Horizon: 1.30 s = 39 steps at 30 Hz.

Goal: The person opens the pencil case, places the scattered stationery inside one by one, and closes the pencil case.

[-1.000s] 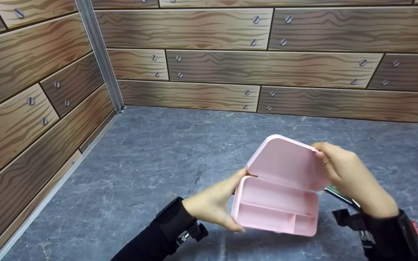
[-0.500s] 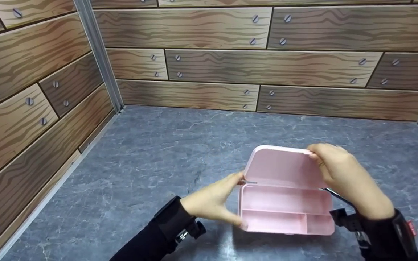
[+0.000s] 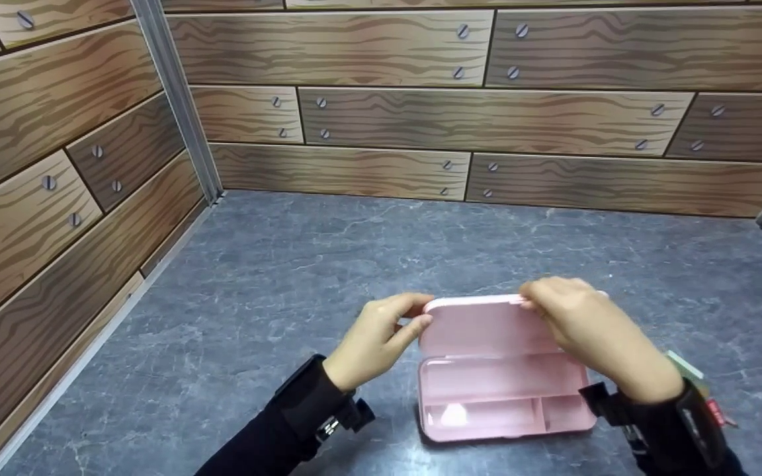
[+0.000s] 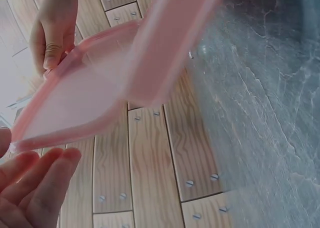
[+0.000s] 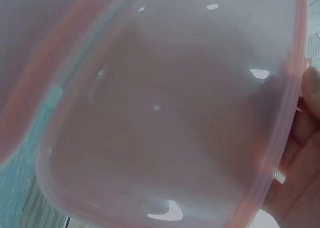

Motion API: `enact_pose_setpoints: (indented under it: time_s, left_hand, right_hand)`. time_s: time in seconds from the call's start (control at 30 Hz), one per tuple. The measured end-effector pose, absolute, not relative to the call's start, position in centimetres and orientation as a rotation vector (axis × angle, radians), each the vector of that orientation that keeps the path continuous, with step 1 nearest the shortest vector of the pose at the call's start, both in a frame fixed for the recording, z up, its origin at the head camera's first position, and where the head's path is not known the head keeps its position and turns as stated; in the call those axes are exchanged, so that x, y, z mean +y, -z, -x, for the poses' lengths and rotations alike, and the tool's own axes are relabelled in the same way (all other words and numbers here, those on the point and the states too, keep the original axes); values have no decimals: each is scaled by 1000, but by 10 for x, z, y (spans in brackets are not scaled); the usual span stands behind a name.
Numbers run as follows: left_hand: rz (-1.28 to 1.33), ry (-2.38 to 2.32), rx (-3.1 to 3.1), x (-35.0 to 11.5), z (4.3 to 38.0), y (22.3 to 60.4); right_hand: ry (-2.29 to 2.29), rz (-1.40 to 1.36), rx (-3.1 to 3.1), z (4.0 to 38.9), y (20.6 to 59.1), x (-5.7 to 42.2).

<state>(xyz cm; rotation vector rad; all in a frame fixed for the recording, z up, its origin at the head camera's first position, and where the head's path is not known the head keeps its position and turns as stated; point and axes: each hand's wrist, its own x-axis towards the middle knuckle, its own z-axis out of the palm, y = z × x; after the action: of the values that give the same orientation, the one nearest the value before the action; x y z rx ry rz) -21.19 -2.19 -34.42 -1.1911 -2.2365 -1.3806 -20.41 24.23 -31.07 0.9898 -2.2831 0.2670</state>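
A pink plastic box (image 3: pixel 473 423) with a hinged lid (image 3: pixel 487 327) stands with the lid raised, close over the tabletop in the head view. Its bare tray has one long compartment at the back and two smaller ones in front. My right hand (image 3: pixel 573 324) grips the lid's top edge near its right end. With thumb and fingers on either side, my left hand (image 3: pixel 381 337) pinches the lid's upper left corner. The left wrist view has the left fingers (image 4: pixel 45 183) right at that corner. In the right wrist view the lid (image 5: pixel 165 113) fills most of the picture.
On the grey marbled tabletop (image 3: pixel 275 277), a pale green item (image 3: pixel 685 363) lies partly hidden behind the right forearm. Something small and red (image 3: pixel 718 413) shows beside the right cuff. Wood-patterned walls (image 3: pixel 354 119) stand at the back and left.
The box has come down and levelled toward the tabletop. My left hand has left the tray's left side for the lid's corner. The right hand, still gripping the lid, has moved down and left.
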Motion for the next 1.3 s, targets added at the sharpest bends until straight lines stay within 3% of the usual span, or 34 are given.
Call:
enact_pose_setpoints:
  time_s: [0.77, 1.03, 1.3]
  left_hand:
    - [1039, 1255, -2474, -15, 225, 371]
    - [1002, 1276, -2489, -17, 228, 373]
    - [908, 1261, -2487, -29, 240, 373]
  right_hand:
    - [-238, -1069, -2304, 217, 330, 232]
    - [-188, -1165, -2215, 203, 327, 213]
    - [-95, -1336, -2501, 187, 339, 195]
